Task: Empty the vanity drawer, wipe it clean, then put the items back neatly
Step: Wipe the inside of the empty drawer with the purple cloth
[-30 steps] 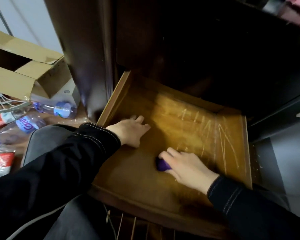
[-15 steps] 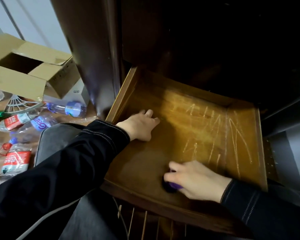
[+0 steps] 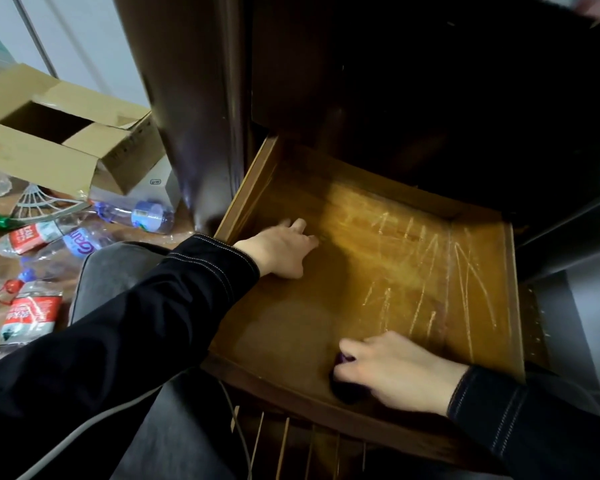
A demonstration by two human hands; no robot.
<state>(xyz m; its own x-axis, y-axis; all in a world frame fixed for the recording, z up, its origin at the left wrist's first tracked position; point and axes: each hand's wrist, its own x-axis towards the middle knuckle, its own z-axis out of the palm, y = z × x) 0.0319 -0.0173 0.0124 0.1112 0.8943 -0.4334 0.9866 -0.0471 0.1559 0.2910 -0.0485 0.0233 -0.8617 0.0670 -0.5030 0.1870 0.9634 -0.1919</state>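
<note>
My open left hand (image 3: 278, 251) steadies the drawer (image 3: 361, 282), my right hand (image 3: 394, 374) grips the purple cloth (image 3: 344, 358) near its front, and I should press evenly.

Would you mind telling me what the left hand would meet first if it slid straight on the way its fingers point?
Nothing loose lies ahead: the left hand would cross bare drawer floor and probably reach the drawer's back wall first, though depth is unclear.

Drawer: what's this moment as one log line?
step: wiping; drawer: emptied; right hand: grips purple wiper, near front; left hand: rests flat inside
</note>
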